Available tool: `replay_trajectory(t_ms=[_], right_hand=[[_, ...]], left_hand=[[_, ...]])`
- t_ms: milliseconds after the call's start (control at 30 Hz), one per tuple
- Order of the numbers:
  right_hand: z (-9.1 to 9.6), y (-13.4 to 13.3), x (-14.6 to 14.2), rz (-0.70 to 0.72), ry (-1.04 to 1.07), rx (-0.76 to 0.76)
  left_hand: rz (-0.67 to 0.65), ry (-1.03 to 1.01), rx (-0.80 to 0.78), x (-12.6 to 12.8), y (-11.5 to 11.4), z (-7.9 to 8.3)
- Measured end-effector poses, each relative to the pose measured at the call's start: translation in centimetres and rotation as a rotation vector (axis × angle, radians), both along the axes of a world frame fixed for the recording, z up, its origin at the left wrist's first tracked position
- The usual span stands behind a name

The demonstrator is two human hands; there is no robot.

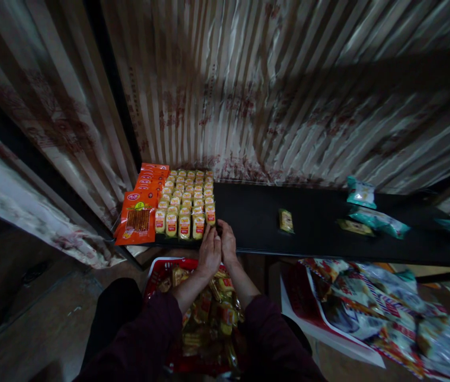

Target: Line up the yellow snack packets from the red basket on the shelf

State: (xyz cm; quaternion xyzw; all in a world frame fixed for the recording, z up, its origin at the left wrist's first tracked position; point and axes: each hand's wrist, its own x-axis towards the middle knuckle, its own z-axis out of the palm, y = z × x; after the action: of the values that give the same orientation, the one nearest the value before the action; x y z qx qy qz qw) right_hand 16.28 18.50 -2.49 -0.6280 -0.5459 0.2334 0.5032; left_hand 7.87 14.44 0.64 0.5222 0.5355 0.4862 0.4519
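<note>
My left hand (209, 249) and my right hand (228, 243) are pressed together at the front edge of a black shelf (316, 233), fingers curled. What they hold is hidden between them. Just left of my hands, small yellow snack packets (187, 204) stand in several neat rows on the shelf. Orange flat packets (141, 212) are stacked in a line at the far left of the rows. One yellow packet (286, 220) lies alone on the shelf to the right. Below my arms sits a red box (161, 270) full of the same yellow packets.
Green-and-white snack bags (368, 209) lie at the shelf's right end. More bagged goods (388, 313) are heaped on printed sheets on the floor at the right. A striped curtain (268, 95) hangs behind the shelf. Bare floor shows at the lower left.
</note>
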Motion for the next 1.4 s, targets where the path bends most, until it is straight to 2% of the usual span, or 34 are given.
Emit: replay_trajectory(t_ms=[167,300,367,467,633,700,833,933,1033,1233,1400], right_hand=[[0.6,-3.6,-1.1,0.044,-0.015,0.051],[0.4,-7.6,-2.1,0.096,-0.016,0.034],[-0.4,-9.8,-2.6,0.128,-0.033,-0.015],[-2.5,-13.0,-3.4,0.180,-0.097,-0.126],[-6.0,-16.5,-5.4,0.213,-0.260,-0.206],[-6.6,-17.1,-6.3,0.239,-0.309,-0.272],[-6.3,-17.6,-7.5,0.344,-0.375,-0.444],[-5.9,-17.7,-8.0,0.393,-0.358,-0.497],[-5.9,-17.7,-8.1,0.392,-0.274,-0.519],[-6.8,-17.9,-7.6,0.263,0.075,-0.437],[-6.5,-18.4,-7.0,0.181,0.390,-0.306]], left_hand=[[-0.045,0.020,0.025,-1.0,-2.9,-0.3],[-0.101,0.047,0.075,-2.2,-6.0,-1.5],[-0.139,0.086,0.092,-3.1,-7.9,-2.7],[-0.149,0.185,0.031,-4.9,-10.4,-4.9],[0.096,0.391,-0.130,-8.2,-12.7,-7.9],[0.107,0.483,-0.208,-9.2,-13.1,-8.6],[0.003,0.652,-0.381,-10.1,-13.6,-9.2],[0.000,0.682,-0.383,-10.2,-14.1,-9.5],[0.040,0.650,-0.318,-10.2,-14.6,-9.7],[0.117,0.550,-0.211,-9.8,-15.3,-10.1],[0.177,0.459,-0.114,-8.9,-15.8,-8.9]])
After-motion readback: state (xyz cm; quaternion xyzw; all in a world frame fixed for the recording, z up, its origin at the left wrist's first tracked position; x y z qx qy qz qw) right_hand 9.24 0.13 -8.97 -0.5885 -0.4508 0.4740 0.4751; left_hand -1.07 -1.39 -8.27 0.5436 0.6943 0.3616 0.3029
